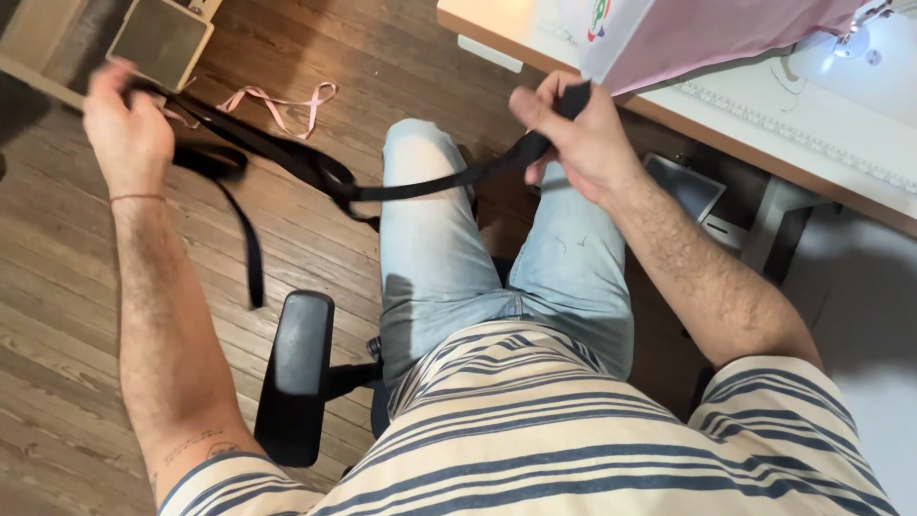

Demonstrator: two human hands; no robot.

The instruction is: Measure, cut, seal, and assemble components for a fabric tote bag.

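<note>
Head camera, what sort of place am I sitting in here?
Probably a home sewing corner. A sewing machine stands on the table with pink fabric under it, and both hands, left and right, hold a black strap.

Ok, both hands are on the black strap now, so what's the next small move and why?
Probably draw the left hand further out to take up slack. The black strap runs fairly taut from the right hand to a twist over the knee, but near the left hand it doubles into loose loops, with one end hanging toward the wooden floor. Straightening should expose that twist.
</note>
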